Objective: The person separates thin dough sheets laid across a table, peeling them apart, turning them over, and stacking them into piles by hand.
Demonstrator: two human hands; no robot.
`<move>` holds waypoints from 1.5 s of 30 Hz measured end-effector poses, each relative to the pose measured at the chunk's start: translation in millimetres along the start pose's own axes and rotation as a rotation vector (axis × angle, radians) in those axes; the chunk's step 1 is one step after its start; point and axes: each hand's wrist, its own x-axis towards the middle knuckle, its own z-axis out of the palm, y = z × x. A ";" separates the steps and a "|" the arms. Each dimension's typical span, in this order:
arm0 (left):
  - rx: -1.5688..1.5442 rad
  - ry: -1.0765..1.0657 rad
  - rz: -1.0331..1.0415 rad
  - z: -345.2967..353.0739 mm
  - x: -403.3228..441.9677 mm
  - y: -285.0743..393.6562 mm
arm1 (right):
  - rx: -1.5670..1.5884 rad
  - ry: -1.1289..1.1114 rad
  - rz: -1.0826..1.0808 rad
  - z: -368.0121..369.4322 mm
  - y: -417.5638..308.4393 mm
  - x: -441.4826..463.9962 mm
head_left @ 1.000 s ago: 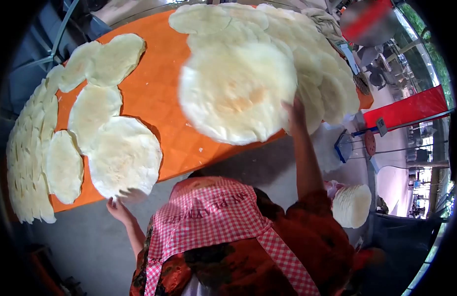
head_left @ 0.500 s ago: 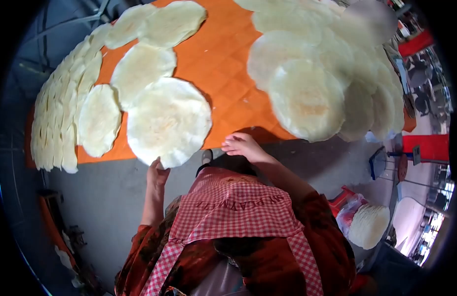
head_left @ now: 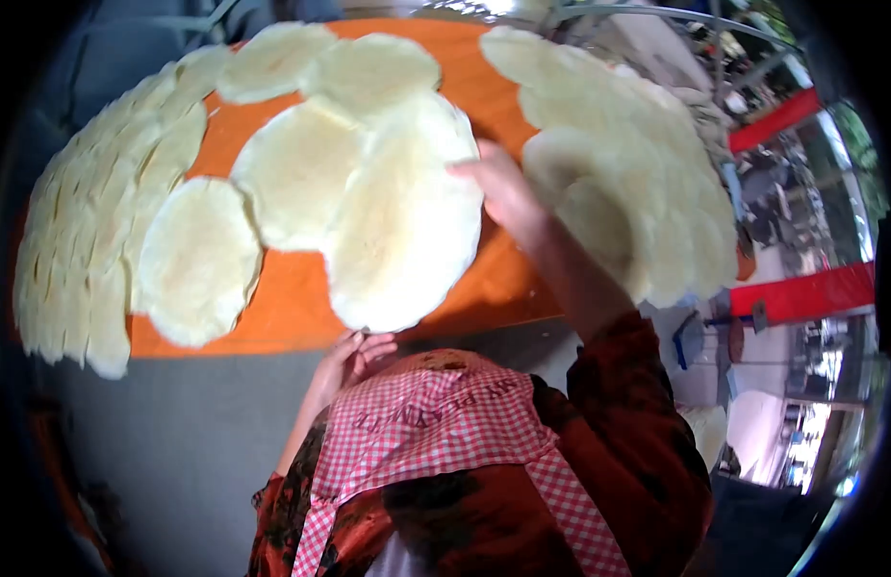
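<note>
- My worktop (head_left: 513, 274) is the biggest thing here: one orange surface, with its colour showing between the rounds.
- On its right side lies one broad spread of flat pale rounds (head_left: 648, 173), lapped over each other so much that I can't count them.
- Along its left end run the packed rows (head_left: 75, 231), rounds overlapping tightly, again too many to count. I'd judge that end done.
- Between these two lots I count four looser rounds (head_left: 200, 260): one near the front, one in the middle, two along the far side. I take this stretch as part done: four are down, a fifth isn't let go yet, and the spread on the right isn't in rows like those at the left end.
- That fifth is the held round (head_left: 404, 216), just one, over the middle of the worktop toward the front. It looks tilted and meets the middle round on its left.
- Smallest are my two hands. My right hand (head_left: 506, 190) pinches its right edge between thumb and fingers. My left hand (head_left: 351, 360) has its fingers slightly parted at its near edge; whether they pinch it or only touch, I can't tell.
</note>
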 end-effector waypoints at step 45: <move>0.945 0.282 0.873 -57.4 168.6 53.4 | -1.132 -0.105 -0.751 133.1 -88.5 239.4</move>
